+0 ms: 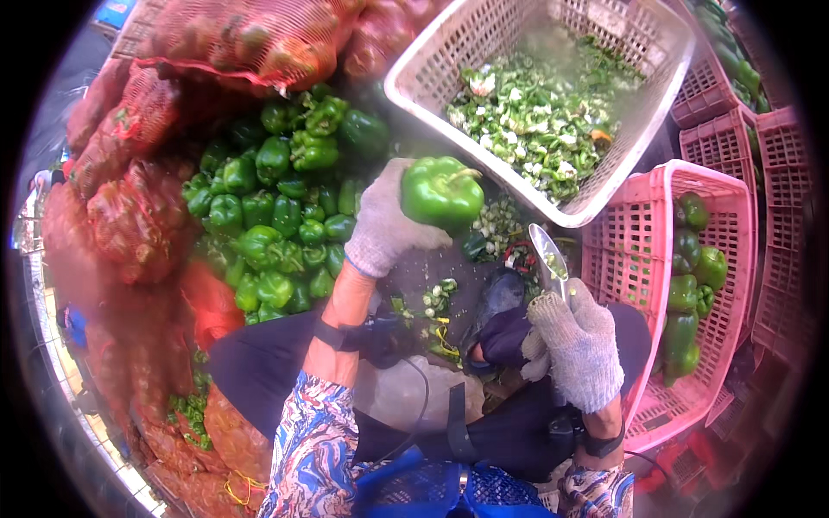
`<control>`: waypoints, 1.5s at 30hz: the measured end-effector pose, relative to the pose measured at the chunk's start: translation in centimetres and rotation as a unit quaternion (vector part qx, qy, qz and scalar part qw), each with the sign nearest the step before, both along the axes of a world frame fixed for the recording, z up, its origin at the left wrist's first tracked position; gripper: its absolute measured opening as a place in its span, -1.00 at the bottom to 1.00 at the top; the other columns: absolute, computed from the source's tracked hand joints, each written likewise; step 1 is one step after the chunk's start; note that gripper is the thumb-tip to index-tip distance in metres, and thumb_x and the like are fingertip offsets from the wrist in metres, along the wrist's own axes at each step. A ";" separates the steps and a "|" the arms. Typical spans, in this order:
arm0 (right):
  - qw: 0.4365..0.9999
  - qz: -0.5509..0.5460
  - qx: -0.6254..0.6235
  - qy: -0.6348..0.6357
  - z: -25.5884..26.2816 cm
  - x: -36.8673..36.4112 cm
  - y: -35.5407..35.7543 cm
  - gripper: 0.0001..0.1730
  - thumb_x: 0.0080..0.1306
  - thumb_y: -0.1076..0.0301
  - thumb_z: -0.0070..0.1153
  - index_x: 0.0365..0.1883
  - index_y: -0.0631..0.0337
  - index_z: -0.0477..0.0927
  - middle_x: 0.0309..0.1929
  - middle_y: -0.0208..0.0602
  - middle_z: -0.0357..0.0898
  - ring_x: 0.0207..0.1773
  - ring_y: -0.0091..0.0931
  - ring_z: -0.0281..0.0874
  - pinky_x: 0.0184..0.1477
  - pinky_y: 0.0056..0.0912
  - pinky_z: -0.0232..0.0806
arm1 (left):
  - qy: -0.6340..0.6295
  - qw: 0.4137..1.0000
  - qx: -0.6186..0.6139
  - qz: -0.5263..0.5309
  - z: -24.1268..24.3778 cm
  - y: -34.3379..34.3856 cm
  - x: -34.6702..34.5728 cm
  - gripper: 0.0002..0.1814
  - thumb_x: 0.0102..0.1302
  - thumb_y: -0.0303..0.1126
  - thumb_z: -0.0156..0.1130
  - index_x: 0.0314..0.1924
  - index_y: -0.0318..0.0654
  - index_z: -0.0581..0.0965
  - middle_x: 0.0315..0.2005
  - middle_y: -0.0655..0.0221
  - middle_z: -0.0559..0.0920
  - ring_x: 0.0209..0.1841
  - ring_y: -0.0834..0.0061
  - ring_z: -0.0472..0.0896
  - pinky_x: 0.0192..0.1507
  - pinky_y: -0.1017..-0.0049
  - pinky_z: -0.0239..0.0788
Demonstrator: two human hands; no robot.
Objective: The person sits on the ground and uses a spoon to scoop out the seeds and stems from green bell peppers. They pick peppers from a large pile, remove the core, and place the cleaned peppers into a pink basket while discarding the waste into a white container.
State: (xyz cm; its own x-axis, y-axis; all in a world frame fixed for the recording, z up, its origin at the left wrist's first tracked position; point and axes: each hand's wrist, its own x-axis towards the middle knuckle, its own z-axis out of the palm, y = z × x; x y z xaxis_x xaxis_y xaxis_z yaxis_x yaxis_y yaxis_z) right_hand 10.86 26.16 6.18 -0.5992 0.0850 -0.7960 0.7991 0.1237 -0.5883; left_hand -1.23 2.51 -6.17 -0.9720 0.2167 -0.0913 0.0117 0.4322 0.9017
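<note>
A large green bell pepper [442,194] rests in my gloved left hand [388,223], its stem end turned to the right. My gloved right hand [579,343] grips a metal scoop-shaped tool [549,252], whose tip points up and away from me. Bits of pepper cling to the tool's hollow blade; its handle is hidden in my fist. To the left of the held pepper lies a heap of green bell peppers [272,213]. Beyond my hands, a white plastic crate [492,165] holds many cut pepper cores and stems [531,129].
On the right a pink plastic crate [670,259] contains several green peppers [683,291]. More pink crates [719,139] stand behind it. Red mesh sacks [246,39] line the left and far side. Pepper scraps [439,298] litter the ground between my feet.
</note>
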 end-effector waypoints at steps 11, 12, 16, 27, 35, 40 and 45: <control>0.819 0.399 0.264 0.318 6.5 5.3 2.6 -0.49 0.28 -0.07 0.39 -0.37 0.26 0.60 -0.53 0.00 0.58 -0.40 -0.04 0.65 -0.37 0.01 0.45 | 0.143 0.973 -0.068 -0.169 14.6 -1.6 9.3 -0.16 -0.33 -0.34 0.66 0.12 -0.19 0.57 -0.08 0.17 0.71 -0.03 0.10 0.74 0.06 0.27 0.57; 0.816 0.402 0.264 0.321 6.7 5.4 2.5 -0.48 0.29 -0.08 0.38 -0.39 0.27 0.60 -0.56 -0.03 0.58 -0.44 -0.04 0.64 -0.38 0.00 0.46 | 0.134 0.975 -0.058 -0.170 14.5 -1.2 9.9 -0.16 -0.32 -0.34 0.66 0.12 -0.19 0.57 -0.08 0.16 0.71 -0.03 0.10 0.74 0.06 0.27 0.57; 0.776 0.460 0.274 0.333 5.9 5.1 2.4 -0.49 0.31 -0.10 0.34 -0.38 0.24 0.61 -0.62 -0.12 0.57 -0.52 -0.08 0.64 -0.42 -0.04 0.48 | 0.137 0.970 -0.090 -0.179 13.6 -1.3 10.8 -0.16 -0.32 -0.32 0.68 0.11 -0.18 0.57 -0.09 0.17 0.71 -0.05 0.09 0.73 0.03 0.27 0.57; 0.850 0.493 0.105 0.153 1.6 1.9 0.2 -0.70 0.43 0.22 0.12 0.10 -0.06 0.64 -0.36 -0.11 0.55 -0.44 -0.15 0.68 -0.38 -0.13 0.53 | 0.167 0.968 -0.087 -0.167 10.4 -2.6 9.4 -0.15 -0.33 -0.28 0.71 0.10 -0.16 0.57 -0.14 0.21 0.69 -0.11 0.05 0.71 -0.01 0.26 0.57; 0.876 0.402 -0.096 0.248 -3.8 0.9 -1.7 -0.53 0.57 -0.03 0.06 -0.18 0.29 0.53 -0.60 -0.33 0.53 -0.52 -0.54 0.63 -0.49 -0.34 0.44 | 0.159 0.966 -0.139 -0.148 9.3 -4.5 8.0 -0.16 -0.30 -0.31 0.70 0.11 -0.23 0.57 -0.08 0.16 0.70 -0.08 0.07 0.73 0.00 0.29 0.58; 0.896 0.443 -0.015 0.011 -2.3 -2.1 -3.0 -0.47 0.52 -0.03 0.03 0.17 0.26 0.54 -0.45 0.05 0.64 -0.46 -0.18 0.72 -0.39 -0.19 0.56 | 0.176 0.972 -0.084 -0.132 7.7 -5.5 7.6 -0.16 -0.29 -0.33 0.71 0.12 -0.24 0.57 -0.07 0.17 0.71 -0.08 0.18 0.74 0.01 0.33 0.57; 0.856 0.474 0.031 0.202 -4.5 -1.3 -2.9 -0.53 0.52 -0.07 0.00 -0.03 0.19 0.62 -0.40 0.08 0.63 -0.35 -0.04 0.69 -0.30 -0.06 0.50 | 0.155 0.974 -0.116 -0.122 7.4 -5.6 7.5 -0.10 -0.33 -0.31 0.73 0.14 -0.24 0.55 -0.07 0.18 0.71 -0.07 0.21 0.73 0.04 0.32 0.56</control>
